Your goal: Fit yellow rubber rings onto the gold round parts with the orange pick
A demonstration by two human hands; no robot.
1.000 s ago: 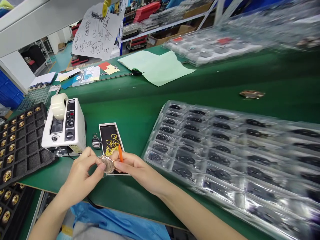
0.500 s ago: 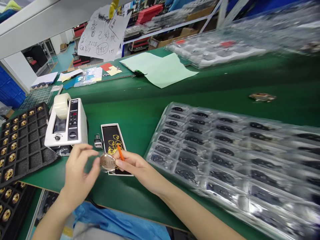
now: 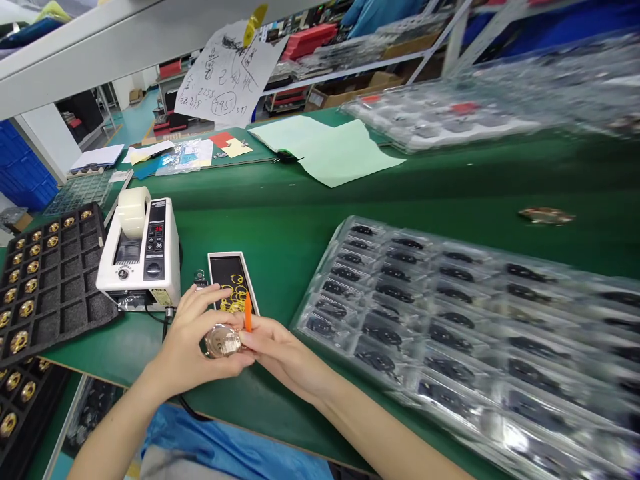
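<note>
Both hands meet around a round, shiny watch case, its flat engraved back facing up. My left hand grips it from the left, thumb along the lower edge and index finger along the upper. From the right, my right hand pinches its edge between thumb and fingers. A slim orange tool sticks up from the right hand's fingers; its lower end is hidden. Just behind the hands lies a white-rimmed black box with several yellow rings in it. A small metal counter stands beside the box, partly covered by the left fingers.
A white tape dispenser stands left, beside a black foam tray of gold-coloured round parts. Clear plastic trays with dark parts cover the right. Farther back lie green paper and a small shiny piece.
My left hand has moved right and closed on the watch case; before, its fingers were apart beside it. The right hand keeps its pinch and the orange tool. The view has shifted slightly.
</note>
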